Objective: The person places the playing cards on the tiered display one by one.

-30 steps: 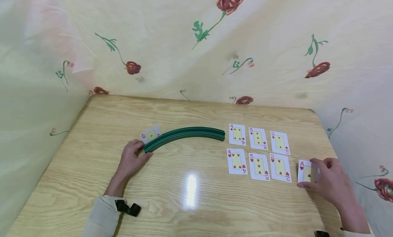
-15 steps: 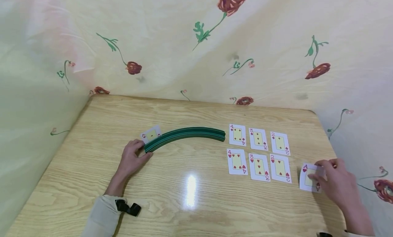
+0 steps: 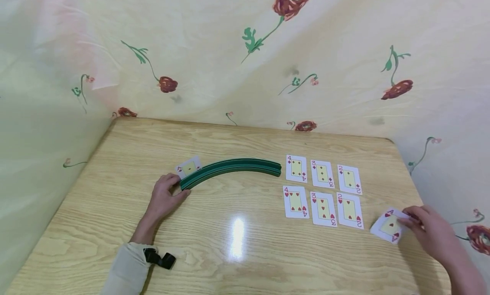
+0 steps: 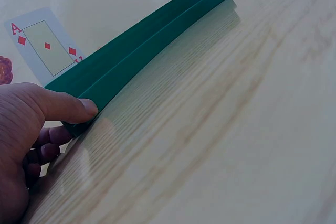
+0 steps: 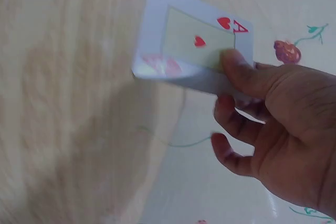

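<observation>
My left hand (image 3: 165, 198) grips the left end of a curved green card holder (image 3: 233, 164), its thumb on the near side in the left wrist view. An ace of diamonds (image 4: 47, 45) stands in the holder's slot near that hand. On the right, my right hand (image 3: 434, 231) pinches the ace of hearts (image 5: 197, 40) between thumb and fingers, the card tilted and raised above the table. Left of it lie the two of hearts (image 3: 349, 210), three of hearts (image 3: 323, 208) and four of hearts (image 3: 296, 201), face up in a row.
Behind the hearts lies a row with the four of diamonds (image 3: 296, 168), three of diamonds (image 3: 322, 174) and two of diamonds (image 3: 349, 179). The wooden table (image 3: 191, 252) meets a flowered cloth (image 3: 206, 74) at its back and sides.
My right hand has drawn the ace of hearts slightly right and toward me, lifting and turning it, and shifted its grip to the card's right edge. The left hand has stayed in place.
</observation>
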### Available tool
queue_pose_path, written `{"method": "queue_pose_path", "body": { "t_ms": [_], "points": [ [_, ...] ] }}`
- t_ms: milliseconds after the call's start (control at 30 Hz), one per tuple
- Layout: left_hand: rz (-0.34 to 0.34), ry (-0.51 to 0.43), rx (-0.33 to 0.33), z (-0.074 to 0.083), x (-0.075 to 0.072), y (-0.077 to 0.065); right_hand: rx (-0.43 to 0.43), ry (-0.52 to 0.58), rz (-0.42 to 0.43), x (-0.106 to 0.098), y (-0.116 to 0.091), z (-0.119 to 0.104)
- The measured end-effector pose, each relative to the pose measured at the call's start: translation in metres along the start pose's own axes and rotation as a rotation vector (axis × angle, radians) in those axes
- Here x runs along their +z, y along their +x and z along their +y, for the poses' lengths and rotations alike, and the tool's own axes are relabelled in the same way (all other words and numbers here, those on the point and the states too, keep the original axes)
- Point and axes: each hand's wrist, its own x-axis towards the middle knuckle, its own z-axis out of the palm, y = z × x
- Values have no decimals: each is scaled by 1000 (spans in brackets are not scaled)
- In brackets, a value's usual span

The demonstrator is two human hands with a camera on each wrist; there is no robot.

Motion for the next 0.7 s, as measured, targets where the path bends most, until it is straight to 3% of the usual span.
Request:
{"method": "queue_pose_path", "body": {
  "t_ms": [300, 700],
  "points": [
    [-4, -11, -9, -1, 0, 0, 8, 111, -46, -18, -4, -1],
    [-6, -3, -11, 1, -1, 0, -155, 106, 133, -33, 18, -23]
  ]
}}
